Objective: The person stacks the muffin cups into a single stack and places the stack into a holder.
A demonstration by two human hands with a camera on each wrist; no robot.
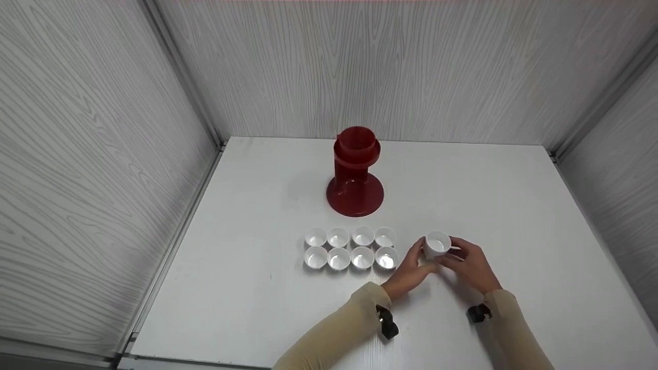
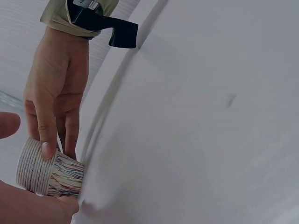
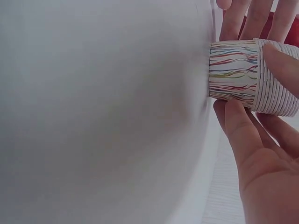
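A stack of nested white paper cups (image 1: 438,243) stands on the table at the right, its top opening facing up. My left hand (image 1: 409,269) grips the stack from its left side, while my right hand (image 1: 471,267) holds it from the right. In the left wrist view, coloured streaks mark the lower wall of the paper cups (image 2: 68,178), and several rims are layered above. The right wrist view shows fingers of both hands around the stack (image 3: 233,70). Left of my hands, several single white cups (image 1: 339,258) sit in two rows, openings up.
Behind the rows stands a red holder (image 1: 354,192) with a round base and an open tube on top. Pale wood-grain panels (image 1: 354,67) enclose the white table (image 1: 247,298) at the back and both sides.
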